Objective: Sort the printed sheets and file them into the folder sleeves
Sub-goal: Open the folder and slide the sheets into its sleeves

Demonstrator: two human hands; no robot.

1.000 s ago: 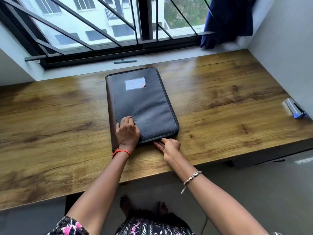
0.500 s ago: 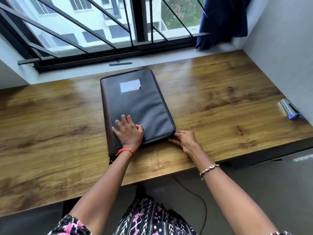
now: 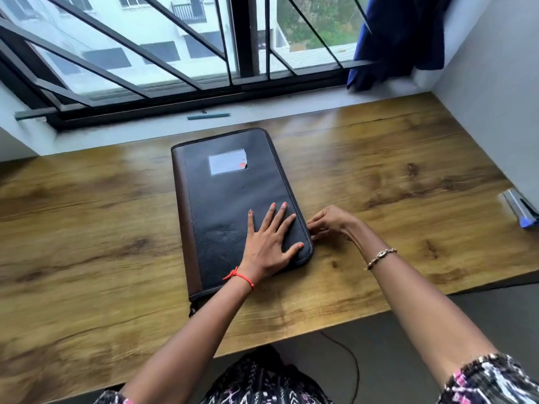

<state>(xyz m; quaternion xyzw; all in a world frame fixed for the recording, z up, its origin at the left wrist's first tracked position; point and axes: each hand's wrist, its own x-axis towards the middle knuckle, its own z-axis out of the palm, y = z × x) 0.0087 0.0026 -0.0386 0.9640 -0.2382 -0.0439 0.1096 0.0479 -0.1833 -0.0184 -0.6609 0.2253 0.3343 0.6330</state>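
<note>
A black zip folder with a brown spine and a white label lies closed on the wooden desk. My left hand presses flat on its near right part, fingers spread. At the folder's right edge, my right hand has its fingertips pinched on what seems to be the zip pull; the pull itself is too small to make out. No printed sheets are in view.
A teal pen lies on the white window sill behind the folder. A grey and blue stapler-like object sits at the desk's right edge by the wall. A dark blue cloth hangs at the window's right.
My right hand has moved from the folder's near edge round the corner and up its right side. My left hand slid rightward on the cover and spread its fingers.
</note>
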